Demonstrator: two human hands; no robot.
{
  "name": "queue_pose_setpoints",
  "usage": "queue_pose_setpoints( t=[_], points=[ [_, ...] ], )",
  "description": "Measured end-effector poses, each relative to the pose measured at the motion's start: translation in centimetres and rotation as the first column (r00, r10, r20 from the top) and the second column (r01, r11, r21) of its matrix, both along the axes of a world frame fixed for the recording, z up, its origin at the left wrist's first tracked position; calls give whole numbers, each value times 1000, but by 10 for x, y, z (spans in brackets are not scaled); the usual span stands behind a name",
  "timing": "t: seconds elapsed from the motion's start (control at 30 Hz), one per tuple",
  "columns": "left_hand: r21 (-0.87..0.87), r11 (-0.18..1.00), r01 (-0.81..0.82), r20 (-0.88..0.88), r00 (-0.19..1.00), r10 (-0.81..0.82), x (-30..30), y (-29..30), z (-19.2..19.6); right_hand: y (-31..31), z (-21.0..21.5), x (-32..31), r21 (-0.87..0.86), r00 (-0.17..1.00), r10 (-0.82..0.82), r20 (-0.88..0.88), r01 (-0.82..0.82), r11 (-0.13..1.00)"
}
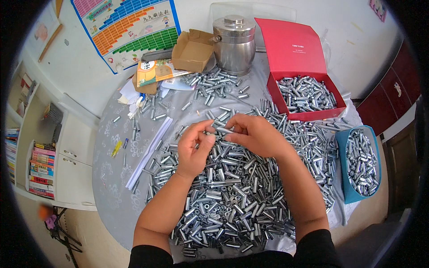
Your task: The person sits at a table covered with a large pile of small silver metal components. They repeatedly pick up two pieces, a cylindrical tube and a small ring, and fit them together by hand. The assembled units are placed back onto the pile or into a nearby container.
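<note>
Both hands meet above a wide heap of shiny metal sleeves, bolts and nuts (pixel 228 192) that look like expansion anchors. My right hand (pixel 259 134) bends in from the right, thumb and fingers closed round an expansion bolt (pixel 223 130) pointing toward the left hand. Just left of it, my left hand (pixel 194 147) has its thumb and forefinger pinched together; whatever small piece lies between them is hidden. Loose nuts and washers (pixel 219 209) show among the sleeves nearer my body.
A red box (pixel 308 115) full of anchors stands open at the back right. Right of the heap is a blue fabric bin (pixel 343 165), also filled. At the back are a steel pot (pixel 234 47) and a cardboard box (pixel 193 50). A folded white paper strip (pixel 149 152) lies left.
</note>
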State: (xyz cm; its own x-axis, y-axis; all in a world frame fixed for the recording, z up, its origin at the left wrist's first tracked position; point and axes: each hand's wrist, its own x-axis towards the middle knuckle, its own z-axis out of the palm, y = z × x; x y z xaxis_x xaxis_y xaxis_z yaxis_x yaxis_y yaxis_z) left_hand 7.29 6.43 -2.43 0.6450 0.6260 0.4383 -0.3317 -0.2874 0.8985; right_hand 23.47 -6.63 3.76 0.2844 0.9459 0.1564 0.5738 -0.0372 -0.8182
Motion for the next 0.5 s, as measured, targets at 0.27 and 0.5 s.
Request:
queue_pose_setpoints(
  t=[0.27,0.5],
  points=[
    [142,990,25,-139,990,-5,0,6,-6,6,-18,2,6,787,-106,-608,137,991],
    [160,987,32,-144,990,-9,1,-4,10,7,-20,-2,-8,711,-134,-690,178,984]
  ],
)
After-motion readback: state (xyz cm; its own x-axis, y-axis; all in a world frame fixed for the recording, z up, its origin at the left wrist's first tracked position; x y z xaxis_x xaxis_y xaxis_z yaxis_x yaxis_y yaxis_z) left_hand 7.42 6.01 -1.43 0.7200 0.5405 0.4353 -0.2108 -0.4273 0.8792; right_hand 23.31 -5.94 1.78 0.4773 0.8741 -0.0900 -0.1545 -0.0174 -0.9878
